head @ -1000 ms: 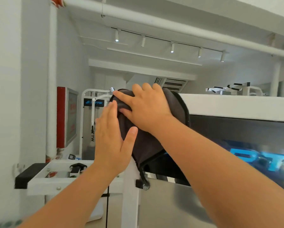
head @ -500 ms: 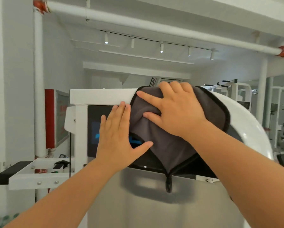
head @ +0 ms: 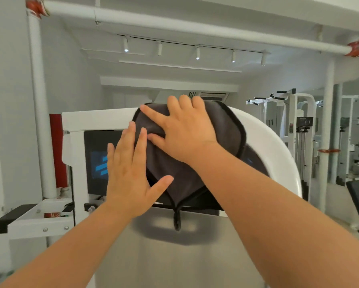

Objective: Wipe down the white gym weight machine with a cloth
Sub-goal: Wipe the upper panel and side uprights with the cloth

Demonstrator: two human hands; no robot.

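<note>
Spread flat, the right hand [head: 186,134] has slid the dark grey black-edged cloth [head: 224,121] along the white metal machine top [head: 99,116] (left hand [head: 128,173] flat alongside); curved corner [head: 278,140] remains.

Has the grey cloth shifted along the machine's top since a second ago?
Yes. The cloth slid right along the white top bar, away from its left corner toward the curved end.

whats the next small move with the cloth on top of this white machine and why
Probably slide the grey cloth rightward along the curve of the white frame. The right hand presses it flat on the top rail just where the curve starts, the left hand lies flat at its left edge, and the curve beyond is uncovered.
</note>
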